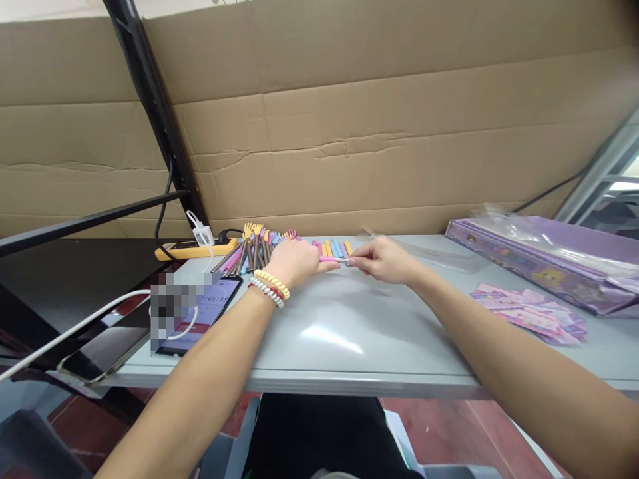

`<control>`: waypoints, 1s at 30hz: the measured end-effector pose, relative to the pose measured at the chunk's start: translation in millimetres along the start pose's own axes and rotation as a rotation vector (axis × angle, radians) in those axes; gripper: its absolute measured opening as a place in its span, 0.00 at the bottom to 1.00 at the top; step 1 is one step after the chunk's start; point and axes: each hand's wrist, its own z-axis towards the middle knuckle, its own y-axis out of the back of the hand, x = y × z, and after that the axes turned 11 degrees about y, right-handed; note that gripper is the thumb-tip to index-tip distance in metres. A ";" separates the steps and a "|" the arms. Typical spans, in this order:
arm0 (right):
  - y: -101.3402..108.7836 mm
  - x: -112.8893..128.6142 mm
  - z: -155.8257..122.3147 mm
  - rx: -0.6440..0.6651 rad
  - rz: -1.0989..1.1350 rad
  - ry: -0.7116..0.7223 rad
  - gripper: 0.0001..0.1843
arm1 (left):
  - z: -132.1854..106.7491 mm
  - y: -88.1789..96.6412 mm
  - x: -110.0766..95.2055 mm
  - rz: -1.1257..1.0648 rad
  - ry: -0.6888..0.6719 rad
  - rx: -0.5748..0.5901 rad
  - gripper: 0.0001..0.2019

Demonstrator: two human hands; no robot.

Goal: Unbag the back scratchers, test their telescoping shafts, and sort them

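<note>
My left hand (294, 261), with beaded bands at the wrist, is closed around a back scratcher (342, 260) with a pink handle and a thin silvery rod. The fingers of my right hand (382, 259) pinch the rod's other end, so it lies level between both hands above the table. Just behind it is a row of pink, yellow, blue and purple tubes (335, 249). To the left of my left hand lies a pile of back scratchers (255, 251) with metal rods and small coloured claw heads. My left hand hides part of that pile.
A phone (219, 299) with a lit timer and a dark phone (107, 346) lie at left, near a yellow power strip (194, 249) and white cable. On the right are pink printed cards (529, 313) and a purple box (539, 256) with clear plastic. Cardboard (319, 133) stands behind.
</note>
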 end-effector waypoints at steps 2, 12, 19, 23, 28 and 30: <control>-0.2 1.8 0.4 -0.012 -0.017 0.002 0.22 | -0.7 1.2 -0.7 0.009 -0.010 -0.006 0.37; -0.9 11.2 1.1 -0.082 -0.133 0.014 0.18 | -1.6 3.7 -1.8 0.030 -0.040 -0.068 0.37; -4.2 5.7 3.8 -0.088 -0.216 0.084 0.16 | 2.4 -0.3 3.2 0.028 -0.047 0.002 0.33; -1.9 2.8 3.5 -0.044 -0.214 0.125 0.15 | -5.7 14.4 0.3 -0.042 -0.064 0.022 0.23; 5.2 2.8 -0.3 -0.059 -0.086 0.112 0.15 | -42.7 38.5 -6.6 -0.140 0.073 -0.045 0.14; 8.4 4.1 -2.1 -0.051 0.023 0.058 0.14 | -63.0 38.8 -11.7 -0.242 0.188 -0.039 0.12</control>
